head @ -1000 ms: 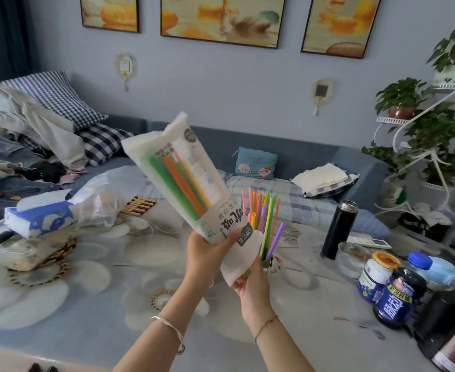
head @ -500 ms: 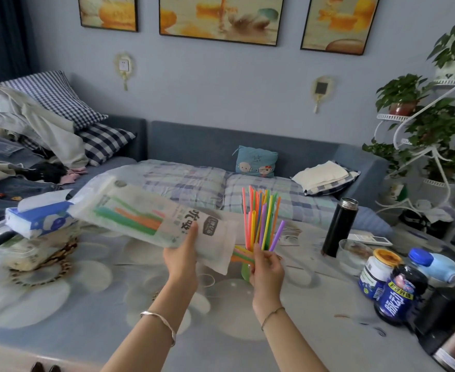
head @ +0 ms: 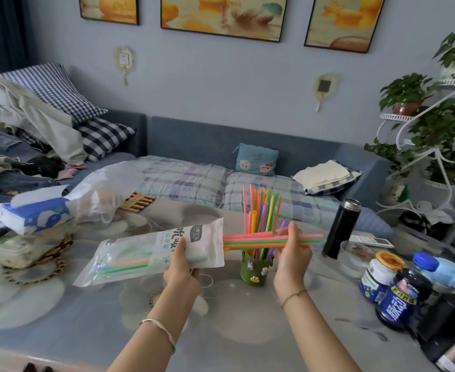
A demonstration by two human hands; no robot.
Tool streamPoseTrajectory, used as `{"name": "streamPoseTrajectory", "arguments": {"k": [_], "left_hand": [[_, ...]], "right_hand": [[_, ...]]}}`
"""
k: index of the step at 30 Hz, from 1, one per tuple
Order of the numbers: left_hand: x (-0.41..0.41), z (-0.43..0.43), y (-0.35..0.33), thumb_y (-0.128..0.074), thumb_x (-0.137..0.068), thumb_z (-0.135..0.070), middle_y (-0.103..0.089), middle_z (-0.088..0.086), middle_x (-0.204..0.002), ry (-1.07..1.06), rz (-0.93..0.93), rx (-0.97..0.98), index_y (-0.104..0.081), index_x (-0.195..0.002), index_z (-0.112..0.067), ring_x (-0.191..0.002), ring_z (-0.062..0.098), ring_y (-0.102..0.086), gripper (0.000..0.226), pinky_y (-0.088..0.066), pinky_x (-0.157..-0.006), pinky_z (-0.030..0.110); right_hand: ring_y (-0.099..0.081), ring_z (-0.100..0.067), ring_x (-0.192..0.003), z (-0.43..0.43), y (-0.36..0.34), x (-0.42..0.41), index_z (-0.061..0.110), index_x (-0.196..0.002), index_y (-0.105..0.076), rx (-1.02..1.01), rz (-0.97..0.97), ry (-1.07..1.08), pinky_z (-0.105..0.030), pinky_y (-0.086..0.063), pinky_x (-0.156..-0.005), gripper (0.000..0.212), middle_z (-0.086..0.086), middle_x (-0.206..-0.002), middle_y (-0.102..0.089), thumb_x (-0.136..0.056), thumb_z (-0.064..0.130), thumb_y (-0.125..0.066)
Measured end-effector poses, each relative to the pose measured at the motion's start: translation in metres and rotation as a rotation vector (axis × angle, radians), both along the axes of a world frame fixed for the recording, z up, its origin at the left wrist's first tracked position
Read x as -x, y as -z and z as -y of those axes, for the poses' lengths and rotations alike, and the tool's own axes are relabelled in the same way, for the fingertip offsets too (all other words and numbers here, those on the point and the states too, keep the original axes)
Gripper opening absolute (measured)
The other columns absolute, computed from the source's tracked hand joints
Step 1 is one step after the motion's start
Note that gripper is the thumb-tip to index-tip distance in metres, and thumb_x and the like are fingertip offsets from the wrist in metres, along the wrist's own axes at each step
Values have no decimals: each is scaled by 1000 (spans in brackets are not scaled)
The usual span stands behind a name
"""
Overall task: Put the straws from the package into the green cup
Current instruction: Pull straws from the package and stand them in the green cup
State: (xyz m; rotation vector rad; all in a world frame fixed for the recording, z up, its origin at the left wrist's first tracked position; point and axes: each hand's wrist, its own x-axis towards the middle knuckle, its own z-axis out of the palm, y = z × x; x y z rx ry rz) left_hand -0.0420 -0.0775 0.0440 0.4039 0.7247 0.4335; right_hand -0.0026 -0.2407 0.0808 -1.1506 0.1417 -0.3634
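**Straws part-way out of the bag, cup right behind**

Your left hand [head: 180,267] grips the crinkly clear package [head: 146,253], held level. Your right hand [head: 292,253] pinches the thin straw bundle [head: 250,240] sticking out of its mouth, crossing in front of the green cup [head: 254,273]. The cup is packed with upright straws [head: 261,210]. A black cylindrical flask [head: 341,226] and jars [head: 379,275] crowd the right side of the glossy floral table [head: 60,304].

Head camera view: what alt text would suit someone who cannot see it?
The right-hand grip pinches a bunch of coloured straws sticking out of a plastic package that the left-hand grip holds. Behind them on the table stands a green cup of upright straws.
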Motion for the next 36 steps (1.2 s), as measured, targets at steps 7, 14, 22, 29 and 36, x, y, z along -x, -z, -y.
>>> {"name": "streamPoseTrajectory", "arguments": {"k": [7,14,22,29,36], "left_hand": [[-7,17,-1,-74,-79,-25,-62,1,-82,96,11,47,-54,-116,-14,-66,14,-59,43,-46,-58,27],[-6,15,0,-72,-80,-31,-63,0,-82,120,53,100,-56,-101,-15,-59,13,-62,31,-46,-56,25],[-5,23,-11,-70,-83,-27,-65,5,-99,120,108,147,-56,-119,-10,-71,14,-61,42,-54,-44,26],[-13,26,-11,-73,-80,-30,-66,2,-92,142,117,114,-53,-131,-9,-72,13,-62,59,-57,-58,28],[-19,19,-5,-74,-80,-29,-65,5,-108,97,114,134,-54,-127,-9,-76,15,-63,55,-52,-64,29]], "right_hand": [[-47,-1,-40,-16,7,-14,8,-107,-55,320,-48,-318,-14,-36,-38,36,5,-55,-52,-85,34,-65],[-36,-3,-33,-6,-16,-19,10,-61,-52,388,125,-200,-21,-28,-38,45,9,-38,-38,-87,46,-55],[-46,-6,-33,-10,-23,-23,10,-58,-53,469,154,-202,-18,-38,-36,46,-5,-48,-52,-85,46,-58],[-52,-9,-43,-10,-22,-28,11,-62,-56,445,113,-169,-16,-41,-40,35,-5,-55,-55,-87,34,-61],[-48,-11,-50,-1,-33,-30,15,-62,-48,418,119,-172,-24,-37,-49,37,-2,-57,-48,-93,35,-52]]}}
